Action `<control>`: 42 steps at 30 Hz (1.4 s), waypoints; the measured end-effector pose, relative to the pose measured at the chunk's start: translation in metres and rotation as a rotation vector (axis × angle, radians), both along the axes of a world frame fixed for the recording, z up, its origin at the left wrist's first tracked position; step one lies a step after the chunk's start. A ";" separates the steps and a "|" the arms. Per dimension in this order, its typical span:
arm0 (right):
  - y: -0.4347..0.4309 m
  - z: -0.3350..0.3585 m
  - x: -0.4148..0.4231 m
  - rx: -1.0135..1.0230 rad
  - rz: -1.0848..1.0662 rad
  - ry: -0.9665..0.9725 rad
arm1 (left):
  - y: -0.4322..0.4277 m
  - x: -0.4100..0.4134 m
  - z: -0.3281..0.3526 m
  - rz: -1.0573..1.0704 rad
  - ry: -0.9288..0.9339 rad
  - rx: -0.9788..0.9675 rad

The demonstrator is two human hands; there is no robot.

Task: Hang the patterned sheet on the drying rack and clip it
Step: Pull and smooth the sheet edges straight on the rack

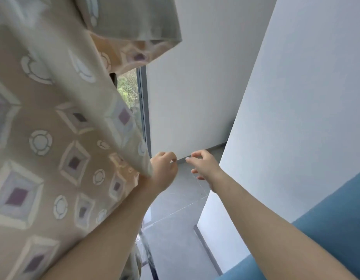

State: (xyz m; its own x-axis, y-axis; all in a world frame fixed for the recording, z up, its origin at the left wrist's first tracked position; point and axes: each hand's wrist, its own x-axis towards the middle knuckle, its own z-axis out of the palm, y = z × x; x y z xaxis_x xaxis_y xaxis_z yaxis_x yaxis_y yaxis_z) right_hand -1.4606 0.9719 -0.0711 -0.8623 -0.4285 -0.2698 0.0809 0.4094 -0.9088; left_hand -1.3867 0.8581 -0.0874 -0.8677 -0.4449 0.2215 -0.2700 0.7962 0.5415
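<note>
Fingers [171, 156] of left hand [163, 170] curled, grip unclear, against soft beige diamond-and-ring patterned sheet [53, 138] at 9 o'clock; right hand [203, 166] loosely spread, empty.

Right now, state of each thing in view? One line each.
patterned sheet: hanging, draped from above, right edge loose by the left hand; no clip visible.
left hand: fingers curled, beside the sheet's edge; a grip on it cannot be confirmed.
right hand: open, fingers spread, holding nothing.
window: frame partly hidden by the sheet; open or shut cannot be told.

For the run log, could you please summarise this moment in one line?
patterned sheet: hanging | left hand: at sheet edge | right hand: open, empty
</note>
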 end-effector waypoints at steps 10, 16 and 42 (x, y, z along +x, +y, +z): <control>-0.025 -0.048 -0.065 0.052 -0.025 -0.148 | -0.031 -0.063 -0.044 0.103 -0.177 0.276; -0.065 -0.066 -0.126 0.094 0.101 -0.217 | -0.058 -0.120 -0.061 0.257 -0.219 0.395; -0.413 -0.155 -0.221 0.372 0.890 -0.288 | -0.327 -0.138 -0.125 1.151 -0.053 0.698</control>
